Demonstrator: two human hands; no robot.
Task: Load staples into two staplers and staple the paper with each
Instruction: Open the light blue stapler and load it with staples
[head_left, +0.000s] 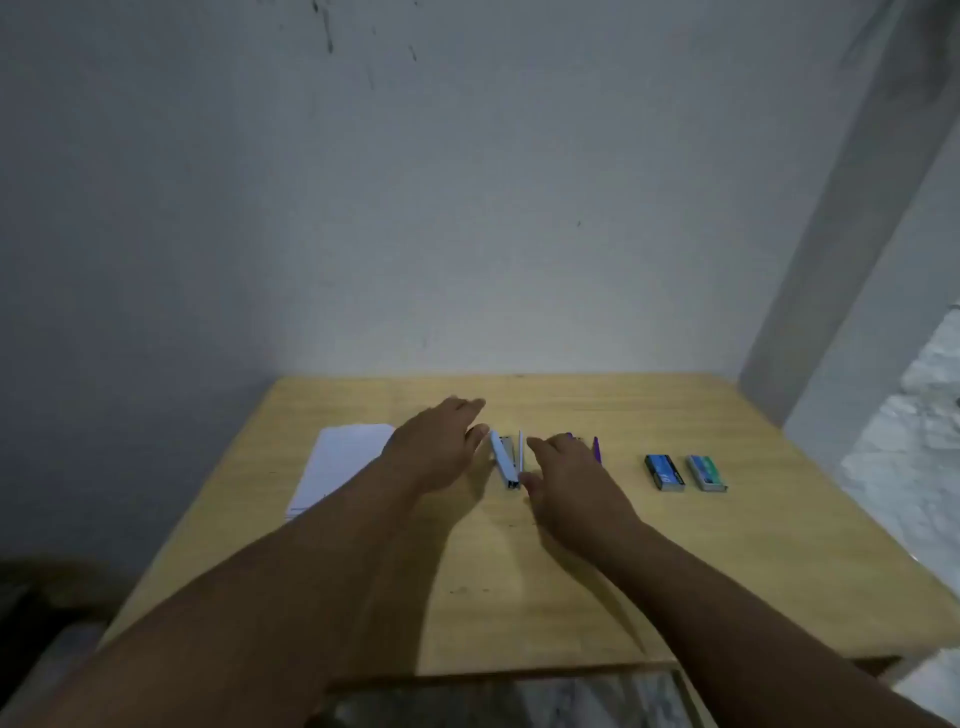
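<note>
two hands are reaching over a wooden table (519, 597), the left hand (436, 447) and right hand (566, 473) both spread with fingers relaxed, gripping nothing, flanking a white stapler (505, 460) that is lying between them, likely to lift it for loading. a purple stapler (597, 449) is showing just behind the right hand. paper (343, 462) is waiting at left. two staple boxes (684, 473) are sitting at right, contents unseen.

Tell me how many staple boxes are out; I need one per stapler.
2. The dark blue staple box and the teal staple box lie side by side on the table, beyond the right hand. Hands could hide others.
</note>
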